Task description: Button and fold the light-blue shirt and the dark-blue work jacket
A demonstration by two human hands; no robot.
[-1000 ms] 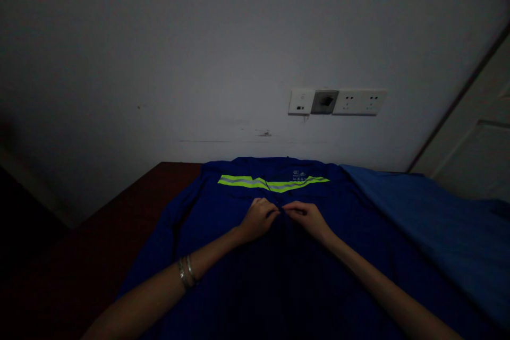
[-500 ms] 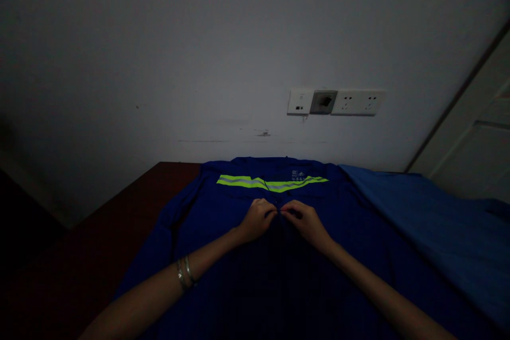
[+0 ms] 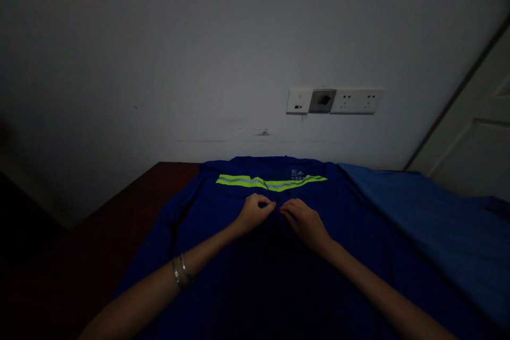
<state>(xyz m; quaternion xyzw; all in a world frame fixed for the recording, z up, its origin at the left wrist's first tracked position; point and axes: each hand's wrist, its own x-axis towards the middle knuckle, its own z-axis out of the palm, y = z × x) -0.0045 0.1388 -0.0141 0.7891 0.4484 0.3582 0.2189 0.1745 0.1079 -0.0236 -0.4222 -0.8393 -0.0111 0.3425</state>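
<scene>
A dark blue work jacket (image 3: 215,223) lies spread out in front of me, with a yellow-green and silver reflective strip (image 3: 239,181) across its chest. White printing shows above the strip on the right. My left hand (image 3: 255,212), two bangles on its wrist, pinches the jacket's front at the middle, just below the strip. Close beside it, my right hand (image 3: 303,221) pinches the same front edge, fingertips a short gap away. The small part between the fingers is too dark to make out.
A dark red-brown table (image 3: 131,202) shows at the left. Lighter blue cloth (image 3: 418,212) lies to the right of the jacket. Behind stands a pale wall (image 3: 159,64) with a row of sockets (image 3: 354,101), and a white door (image 3: 486,143) is at the right.
My left hand has lifted slightly up and away from the seam, its thumb and finger forming a loop. The right hand has drawn a little left. The jacket stays in place.
</scene>
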